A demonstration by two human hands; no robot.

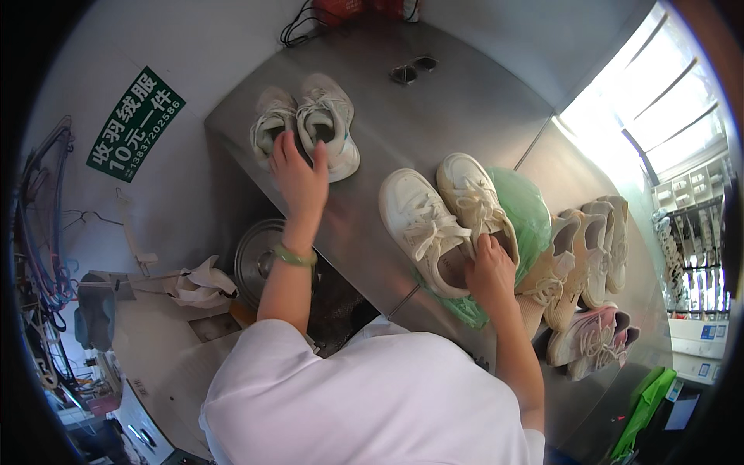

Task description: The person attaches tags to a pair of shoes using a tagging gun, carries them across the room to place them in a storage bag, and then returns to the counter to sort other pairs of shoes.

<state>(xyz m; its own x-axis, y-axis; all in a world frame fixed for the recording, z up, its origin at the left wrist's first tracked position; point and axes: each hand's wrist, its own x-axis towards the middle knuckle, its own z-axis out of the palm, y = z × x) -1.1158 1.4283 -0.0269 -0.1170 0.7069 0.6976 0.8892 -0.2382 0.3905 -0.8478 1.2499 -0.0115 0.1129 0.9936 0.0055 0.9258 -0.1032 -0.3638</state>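
My left hand (299, 177) is at the heel end of a pair of white lace-up sneakers (326, 110), its fingers spread and empty. Those sneakers stand on the steel worktop (372, 125) near its left edge, toes pointing away from me. Closer to me, a pair of cream-white sneakers (412, 209) sits side by side with tied laces. My right hand (493, 273) grips their collars where the two shoes meet, fingertips dipping into the right shoe's opening. A green plastic bag (526, 212) lies beside and partly under the cream pair.
Several beige and white shoes (561, 261) and pink sneakers (598, 337) stand to the right. Sunglasses (415, 70) lie toward the back, near black cables (299, 32). A round metal lid (256, 250) sits below the left edge. Hangers (49, 215) and a green sign (135, 124) are on the left wall.
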